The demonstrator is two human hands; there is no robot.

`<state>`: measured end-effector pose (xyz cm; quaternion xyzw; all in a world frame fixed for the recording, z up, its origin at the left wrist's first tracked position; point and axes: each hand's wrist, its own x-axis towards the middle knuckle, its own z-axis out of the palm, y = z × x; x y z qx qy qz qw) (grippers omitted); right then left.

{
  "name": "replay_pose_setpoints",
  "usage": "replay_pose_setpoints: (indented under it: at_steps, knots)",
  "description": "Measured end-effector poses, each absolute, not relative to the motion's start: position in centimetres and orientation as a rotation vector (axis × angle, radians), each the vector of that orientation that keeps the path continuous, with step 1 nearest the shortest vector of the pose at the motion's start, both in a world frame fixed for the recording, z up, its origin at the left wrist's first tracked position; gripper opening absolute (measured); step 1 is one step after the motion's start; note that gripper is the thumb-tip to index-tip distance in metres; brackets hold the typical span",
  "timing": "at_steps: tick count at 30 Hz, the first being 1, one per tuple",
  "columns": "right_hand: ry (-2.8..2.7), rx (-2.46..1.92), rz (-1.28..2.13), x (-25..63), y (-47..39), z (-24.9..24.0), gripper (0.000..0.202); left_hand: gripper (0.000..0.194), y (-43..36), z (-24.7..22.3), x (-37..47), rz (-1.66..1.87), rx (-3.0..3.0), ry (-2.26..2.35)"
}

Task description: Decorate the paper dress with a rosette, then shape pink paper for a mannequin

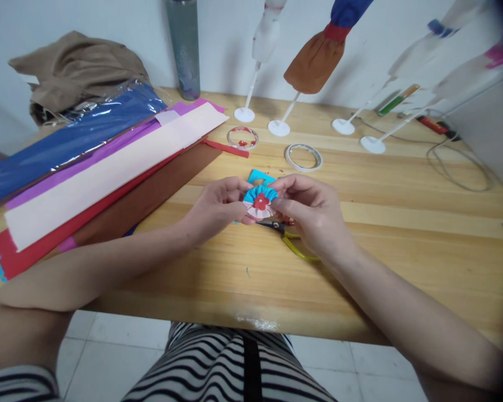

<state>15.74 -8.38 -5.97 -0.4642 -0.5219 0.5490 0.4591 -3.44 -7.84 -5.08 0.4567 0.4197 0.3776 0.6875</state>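
Both hands hold a small round rosette (260, 202) between them above the wooden table. Its upper half is pleated blue, its lower half pale pink, with a red flower and a small white bead at the centre. My left hand (226, 204) pinches its left edge with thumb and fingers. On the right edge, the thumb and fingers of my right hand (304, 201) are closed. Behind the rosette lies a cut piece of blue paper (262, 177). Scissors with yellow-green handles (298, 249) lie partly hidden beneath my right hand.
Stacked coloured paper, white sheet (117, 173) on top, covers the left. Two tape rolls (242, 138) (303, 157) lie beyond the hands. Behind stand a bottle (184, 50) and dressed forms on white stands (279, 127). A cable (444, 167) lies at right.
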Motion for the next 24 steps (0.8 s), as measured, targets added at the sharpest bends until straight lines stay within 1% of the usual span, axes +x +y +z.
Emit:
replay_pose_setpoints:
  at_steps: [7,13,16,18,20,24]
  knots:
    - [-1.265,-1.064,1.36,15.4,-8.4,-5.9,0.017,0.022,-7.3,-5.8,-3.7,0.763,1.002,0.839]
    - [-1.315,-1.016,1.367,15.3,-8.5,-5.9,0.014,0.006,-7.5,-5.0,-3.4,0.718,1.071,0.978]
    - [-1.36,-1.08,1.355,15.1,-8.7,-5.7,0.024,0.0,-7.7,-4.6,-3.2,0.732,1.088,1.0]
    - [-1.377,-1.137,1.342,14.9,-8.8,-5.6,0.032,0.003,-7.8,-4.5,-3.1,0.75,1.111,1.017]
    - [-1.379,-1.159,1.331,14.7,-8.8,-5.6,0.034,0.005,-7.9,-4.5,-3.1,0.756,1.136,1.033]
    - [-1.416,-1.127,1.288,14.4,-8.8,-5.8,0.026,0.008,-8.0,-4.5,-3.0,0.74,1.169,1.046]
